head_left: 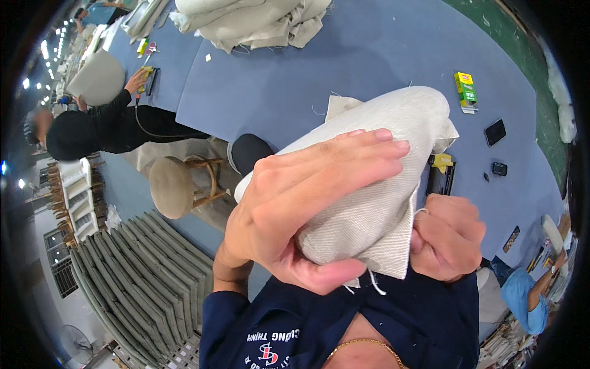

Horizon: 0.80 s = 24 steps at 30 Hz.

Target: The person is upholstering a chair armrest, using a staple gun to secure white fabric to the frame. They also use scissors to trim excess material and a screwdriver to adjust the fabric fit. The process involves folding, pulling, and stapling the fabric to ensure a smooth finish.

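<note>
A padded panel (409, 114) covered in light beige woven fabric is tilted up in front of my chest. My left hand (313, 190) is closed round its near end, fingers across the top and thumb underneath. Loose fabric with frayed threads (393, 249) hangs from the panel's right side. My right hand (452, 237) is curled in a fist at that fabric's edge and grips it; its fingertips are partly hidden. Just beyond the right hand, a yellow and black staple gun (441, 169) lies on the table, partly covered by the panel.
The blue-grey table (270, 92) bears a fabric-covered pile (258, 21), a yellow-green box (466, 91), a phone (495, 132) and a small black device (499, 168). At left are a co-worker (92, 132), a round stool (171, 187) and stacked grey-green panels (144, 270).
</note>
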{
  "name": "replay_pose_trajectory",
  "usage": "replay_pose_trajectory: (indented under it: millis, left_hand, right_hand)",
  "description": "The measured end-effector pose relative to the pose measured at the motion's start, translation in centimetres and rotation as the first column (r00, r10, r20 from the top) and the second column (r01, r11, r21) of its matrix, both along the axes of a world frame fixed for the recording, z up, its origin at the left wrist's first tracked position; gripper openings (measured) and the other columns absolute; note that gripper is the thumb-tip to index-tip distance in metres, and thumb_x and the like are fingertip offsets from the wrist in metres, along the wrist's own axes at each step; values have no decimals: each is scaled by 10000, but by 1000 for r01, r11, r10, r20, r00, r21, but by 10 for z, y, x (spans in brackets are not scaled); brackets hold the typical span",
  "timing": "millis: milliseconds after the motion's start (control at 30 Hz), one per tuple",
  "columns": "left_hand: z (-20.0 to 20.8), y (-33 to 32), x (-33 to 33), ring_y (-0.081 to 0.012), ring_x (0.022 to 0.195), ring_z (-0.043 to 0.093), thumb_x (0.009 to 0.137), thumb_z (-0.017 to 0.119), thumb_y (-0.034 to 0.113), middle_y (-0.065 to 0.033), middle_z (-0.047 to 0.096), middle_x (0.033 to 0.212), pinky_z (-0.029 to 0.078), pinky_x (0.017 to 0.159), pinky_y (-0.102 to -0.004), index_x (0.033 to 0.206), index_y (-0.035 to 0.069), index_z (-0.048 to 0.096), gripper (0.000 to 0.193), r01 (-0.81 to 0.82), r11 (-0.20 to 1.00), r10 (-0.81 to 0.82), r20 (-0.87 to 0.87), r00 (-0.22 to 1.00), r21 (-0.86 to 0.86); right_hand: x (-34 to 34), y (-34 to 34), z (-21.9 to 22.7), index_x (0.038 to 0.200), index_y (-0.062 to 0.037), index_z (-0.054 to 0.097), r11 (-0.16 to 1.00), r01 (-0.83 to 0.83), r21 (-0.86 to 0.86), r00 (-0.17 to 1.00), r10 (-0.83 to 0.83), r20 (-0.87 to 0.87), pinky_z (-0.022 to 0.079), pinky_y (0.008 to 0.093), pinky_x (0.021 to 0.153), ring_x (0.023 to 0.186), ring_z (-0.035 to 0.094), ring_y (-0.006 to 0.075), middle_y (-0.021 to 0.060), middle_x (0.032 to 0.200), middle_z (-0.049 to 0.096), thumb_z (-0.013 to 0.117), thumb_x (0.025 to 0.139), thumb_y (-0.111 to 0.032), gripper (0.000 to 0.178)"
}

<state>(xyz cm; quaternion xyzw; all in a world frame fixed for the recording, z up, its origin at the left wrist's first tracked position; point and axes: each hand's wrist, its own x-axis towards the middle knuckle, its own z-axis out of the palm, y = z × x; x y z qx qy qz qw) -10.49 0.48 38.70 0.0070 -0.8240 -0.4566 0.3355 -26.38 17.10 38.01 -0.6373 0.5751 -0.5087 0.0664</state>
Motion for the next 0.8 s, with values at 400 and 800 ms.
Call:
replay_pose_trajectory:
  millis: [400,800]
  left_hand:
    - [22,40,14,-441,1162,675,656,812,379,-274,695,1213,503,1056,-486,1200,-72,641,727,-131,991,133,328,935,-27]
    - [14,55,18,-423,1142,679,543,849,266,-221,698,1241,515,1060,-463,1251,-78,641,814,-192,980,167,291,942,60]
  right_hand:
    - [-3,20,0,743,29,675,996,-16,-88,992,5,-130,265,292,396,430,428,145,32,553,433,850,634,-189,299]
    - [-14,22,7,704,17,683,992,-117,-45,975,106,-197,276,281,390,410,441,136,32,540,468,771,499,-177,296]
